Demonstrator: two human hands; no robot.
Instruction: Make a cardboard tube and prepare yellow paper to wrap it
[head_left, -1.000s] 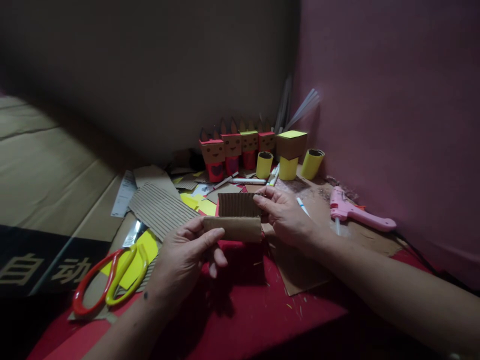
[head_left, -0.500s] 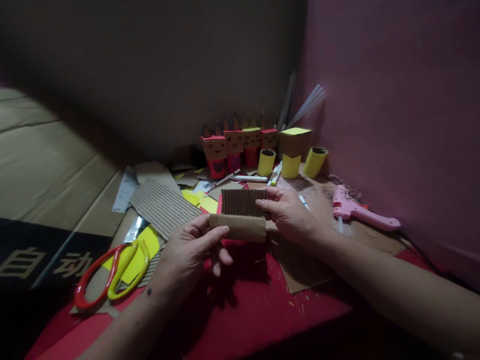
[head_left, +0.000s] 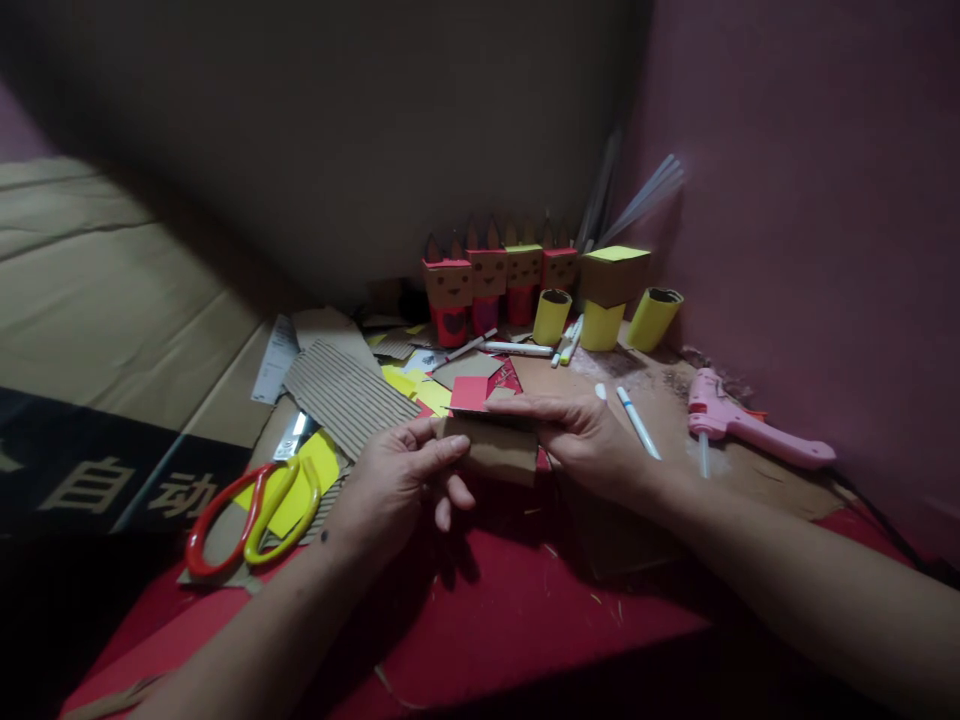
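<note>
My left hand (head_left: 401, 475) grips the left end of a small brown cardboard strip (head_left: 499, 452), thumb on its front face and fingers behind and below. Above its top edge, a corrugated cardboard piece (head_left: 471, 409) lies nearly flat and shows almost edge-on. My right hand (head_left: 581, 430) holds that piece from the right, fingers stretched along its upper side; its thumb is mostly hidden. Whether the two pieces are joined, I cannot tell. A red paper square (head_left: 470, 391) shows just behind them.
Red-and-yellow-handled scissors (head_left: 259, 515) lie left, by corrugated sheets (head_left: 349, 385). Cardboard figures (head_left: 450, 290), yellow tubes (head_left: 553, 318) and a yellow-topped box figure (head_left: 615, 285) stand behind. A pink glue gun (head_left: 750, 425) and a marker (head_left: 637, 422) lie right, on the red tabletop's (head_left: 525, 600) far side.
The corrugated piece has tipped from facing me to nearly flat above the strip. My right hand's fingers have stretched out over it. The whole view has shifted, with things now further right.
</note>
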